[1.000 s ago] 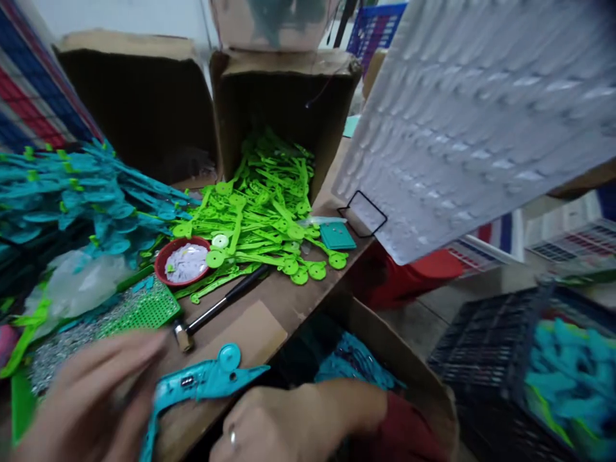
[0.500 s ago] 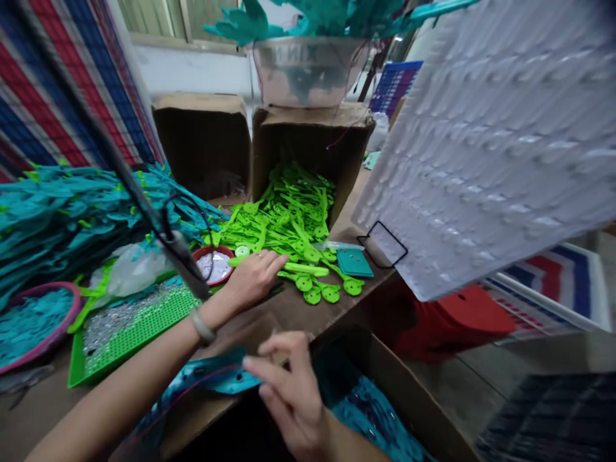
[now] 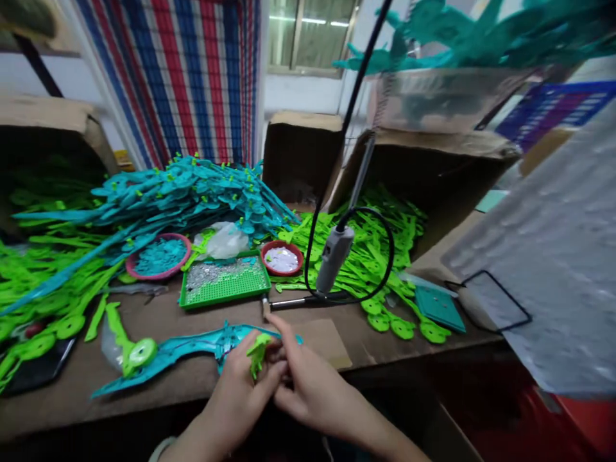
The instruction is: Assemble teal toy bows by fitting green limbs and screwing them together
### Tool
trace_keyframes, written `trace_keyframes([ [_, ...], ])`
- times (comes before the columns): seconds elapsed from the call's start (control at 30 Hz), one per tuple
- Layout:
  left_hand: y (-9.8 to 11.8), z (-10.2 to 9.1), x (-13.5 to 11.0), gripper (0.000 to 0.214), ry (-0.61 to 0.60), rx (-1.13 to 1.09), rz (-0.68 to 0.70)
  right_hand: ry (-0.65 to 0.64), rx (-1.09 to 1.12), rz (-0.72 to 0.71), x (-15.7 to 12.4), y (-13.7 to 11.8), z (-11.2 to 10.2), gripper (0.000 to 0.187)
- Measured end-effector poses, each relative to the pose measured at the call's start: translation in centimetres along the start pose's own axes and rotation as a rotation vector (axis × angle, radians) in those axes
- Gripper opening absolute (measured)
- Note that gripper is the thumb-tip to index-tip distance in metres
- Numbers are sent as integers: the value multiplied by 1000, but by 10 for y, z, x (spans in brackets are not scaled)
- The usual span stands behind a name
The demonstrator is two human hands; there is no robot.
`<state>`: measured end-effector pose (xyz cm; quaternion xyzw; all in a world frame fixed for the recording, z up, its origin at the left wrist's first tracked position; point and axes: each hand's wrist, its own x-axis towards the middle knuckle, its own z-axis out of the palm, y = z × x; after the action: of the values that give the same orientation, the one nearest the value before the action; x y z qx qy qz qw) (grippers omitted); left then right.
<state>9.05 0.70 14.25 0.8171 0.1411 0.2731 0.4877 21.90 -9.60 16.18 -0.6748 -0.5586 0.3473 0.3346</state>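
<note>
holding — green piece (image 3: 258, 355), left hand (image 3: 233, 388)

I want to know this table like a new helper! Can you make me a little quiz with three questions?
1. True or false: the round red plastic bowl holds turquoise pieces.
2. What mostly covers the rectangular green plastic tray?
A) orange beads
B) tiny silvery bits
C) yellow sticks
3. Fill in: the left hand and right hand meet at a ____ plastic piece.
Key: 1. False, white pieces; 2. B; 3. lime-green.
</note>
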Motion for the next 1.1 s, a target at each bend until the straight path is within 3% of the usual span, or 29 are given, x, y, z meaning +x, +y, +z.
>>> trace_keyframes([
  [0.1,-20,-8,-26,13,62,-31,-4,-125,-313,28,14,-14,15,81],
  [0.23,-36,-23,-47,19,199,-79,-87,-174,-327,-60,31,-23,23,75],
  [0.37,-45,-28,-59,43,339,-362,-458,-198,-283,-231,41,-27,25,19],
  [0.47,-55,-17,-78,47,265,-783,-742,-218,-294,-320,44,-18,26,14],
  [0.53,-64,-6,-99,43,168,-974,-820,-202,-187,-313,43,-6,24,16],
  [0.63,-69,5,-132,54,-38,-1044,-871,-65,-4,-229,39,14,19,19],
  [0.7,-67,1,-140,48,-148,-996,-900,-17,80,-174,38,23,17,19],
  [0.77,-64,-12,-130,45,-174,-909,-920,-64,145,-174,43,25,17,17],
  [0.87,-58,-39,-93,38,-248,-754,-907,-228,134,-291,58,16,14,15],
  [1.0,-48,-63,-52,20,-448,-455,-848,-543,-144,-442,85,-9,-2,15],
  [1.1,-42,-69,-39,17,-574,-417,-837,-767,-350,-483,101,-25,-9,14],
])
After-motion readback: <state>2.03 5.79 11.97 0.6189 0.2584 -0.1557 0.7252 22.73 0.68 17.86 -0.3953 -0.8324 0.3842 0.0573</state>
